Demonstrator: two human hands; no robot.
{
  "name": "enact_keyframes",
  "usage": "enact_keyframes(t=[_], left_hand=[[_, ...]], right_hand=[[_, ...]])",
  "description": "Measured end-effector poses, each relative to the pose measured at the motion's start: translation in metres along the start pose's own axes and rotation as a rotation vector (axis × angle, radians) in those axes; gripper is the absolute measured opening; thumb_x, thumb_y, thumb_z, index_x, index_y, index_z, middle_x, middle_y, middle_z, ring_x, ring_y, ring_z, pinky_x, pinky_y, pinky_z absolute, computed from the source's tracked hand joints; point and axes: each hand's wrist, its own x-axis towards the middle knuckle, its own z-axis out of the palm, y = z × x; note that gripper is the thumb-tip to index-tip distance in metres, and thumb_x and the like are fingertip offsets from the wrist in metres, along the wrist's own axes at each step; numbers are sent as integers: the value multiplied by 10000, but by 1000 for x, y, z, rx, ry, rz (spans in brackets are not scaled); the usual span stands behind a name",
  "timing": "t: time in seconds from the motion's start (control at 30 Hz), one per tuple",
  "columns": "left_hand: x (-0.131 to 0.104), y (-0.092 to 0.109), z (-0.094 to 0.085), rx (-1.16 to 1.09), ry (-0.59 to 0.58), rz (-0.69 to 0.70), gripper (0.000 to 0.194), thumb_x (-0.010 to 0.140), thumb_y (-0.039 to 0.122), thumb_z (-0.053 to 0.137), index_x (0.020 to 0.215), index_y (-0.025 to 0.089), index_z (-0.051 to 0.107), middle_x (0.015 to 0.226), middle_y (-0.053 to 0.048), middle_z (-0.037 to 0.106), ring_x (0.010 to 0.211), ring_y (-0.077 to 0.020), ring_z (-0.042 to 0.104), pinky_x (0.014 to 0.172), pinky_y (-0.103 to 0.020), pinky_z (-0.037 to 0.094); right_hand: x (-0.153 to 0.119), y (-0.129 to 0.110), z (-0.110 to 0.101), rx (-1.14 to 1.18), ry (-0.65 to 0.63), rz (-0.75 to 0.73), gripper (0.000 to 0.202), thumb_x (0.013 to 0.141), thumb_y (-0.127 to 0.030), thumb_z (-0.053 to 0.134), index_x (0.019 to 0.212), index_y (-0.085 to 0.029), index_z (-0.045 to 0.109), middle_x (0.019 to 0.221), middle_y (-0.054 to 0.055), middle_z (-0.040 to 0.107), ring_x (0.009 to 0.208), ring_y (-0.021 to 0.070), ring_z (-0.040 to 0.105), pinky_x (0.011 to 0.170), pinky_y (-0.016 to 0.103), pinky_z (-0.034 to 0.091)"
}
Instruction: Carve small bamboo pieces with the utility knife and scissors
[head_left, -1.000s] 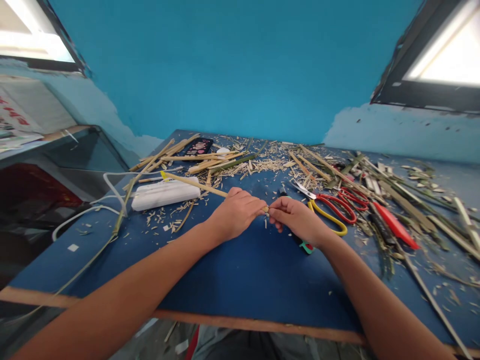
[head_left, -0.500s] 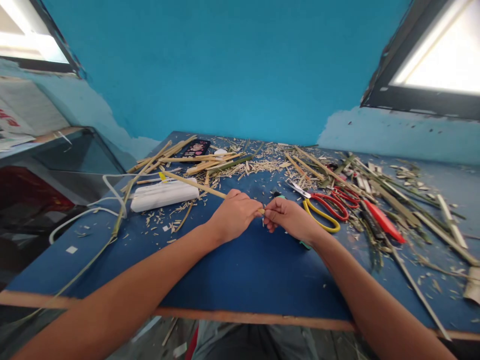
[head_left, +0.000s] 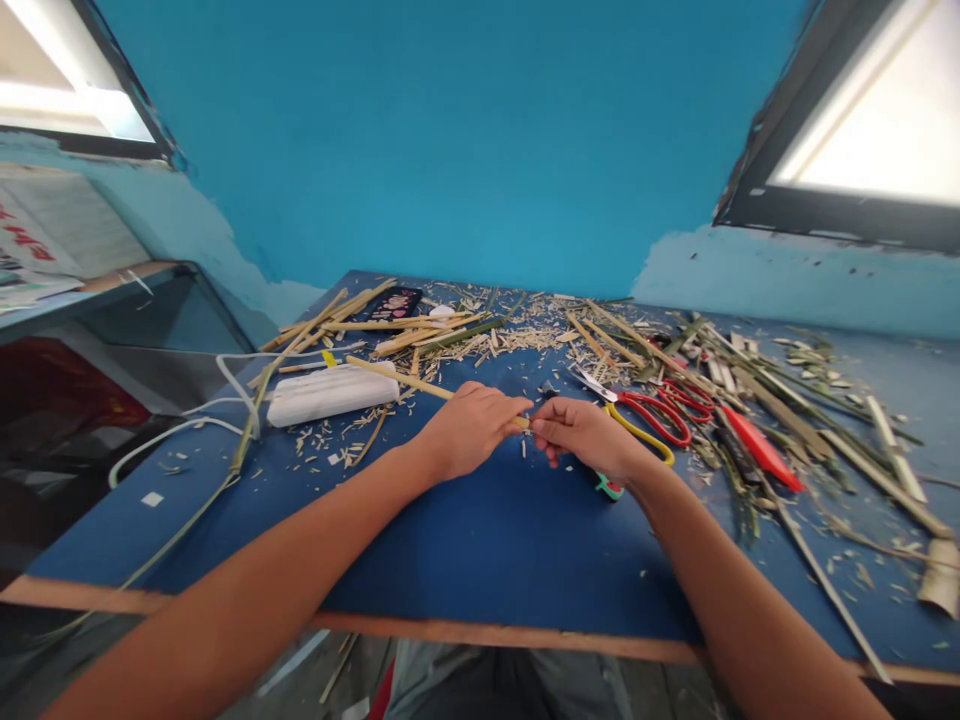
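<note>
A pale bamboo strip (head_left: 401, 377) slants from beside the white power strip (head_left: 334, 393) into my left hand (head_left: 474, 430), whose fingers are wrapped round it near its right end. My right hand (head_left: 574, 435) is closed in a pinch at that end, its fingertips almost touching my left ones. What exactly lies between the right fingertips is too small to make out. Partly hidden under my right hand is a tool with a green handle (head_left: 609, 487). Scissors with red handles (head_left: 652, 415) lie just beyond, next to a yellow handle (head_left: 637, 435).
Cut bamboo sticks (head_left: 420, 335) and shavings cover the back of the blue table (head_left: 480, 560). At the right lie a red-handled cutter (head_left: 761, 447), split bamboo and a long thin strip (head_left: 825, 590). A white cable (head_left: 247, 395) loops at the left. A dark phone (head_left: 397, 303) lies behind.
The view has shifted slightly. Both hands stay at the end of the bamboo strip, with the left fingers a little more extended towards the right hand.
</note>
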Motion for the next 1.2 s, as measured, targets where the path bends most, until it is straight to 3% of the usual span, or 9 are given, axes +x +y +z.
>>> enact_keyframes(t=[0.13, 0.37, 0.8, 1.0, 1.2], left_hand=[[-1, 0, 0, -8, -104, 110, 276, 935, 264, 319, 1039, 165, 555, 985, -52, 642, 911, -165, 562, 799, -294, 349], [-1, 5, 1, 26, -132, 194, 253, 927, 253, 345, 1025, 156, 558, 916, -54, 651, 858, -162, 562, 765, -282, 372], [-3, 2, 8, 92, 25, 71, 306, 943, 301, 304, 973, 148, 567, 843, -50, 646, 774, -142, 567, 725, -268, 403], [-2, 1, 4, 126, -26, 162, 290, 938, 279, 319, 938, 148, 578, 823, -47, 637, 788, -150, 560, 745, -276, 405], [-3, -2, 2, 139, 18, -4, 279, 931, 298, 338, 943, 160, 580, 799, -35, 643, 775, -154, 565, 711, -269, 398]], right_hand=[[0, -2, -5, 10, -50, 77, 179, 750, -353, 605, 731, -185, 549, 579, -55, 561, 463, 76, 502, 463, 216, 425], [-1, -2, -18, -40, -223, 142, 158, 743, -315, 606, 725, -166, 558, 560, -48, 554, 448, 65, 480, 458, 208, 407], [-4, -1, 0, -56, -1, 30, 180, 792, -352, 565, 754, -183, 519, 625, -37, 561, 494, 77, 511, 488, 226, 435], [-2, -1, -1, -69, -52, 70, 176, 787, -350, 570, 769, -178, 534, 635, -28, 589, 502, 80, 525, 488, 221, 426], [-1, -6, 6, -85, 27, 94, 238, 799, -401, 541, 742, -171, 562, 632, -14, 587, 537, 90, 536, 538, 231, 432]])
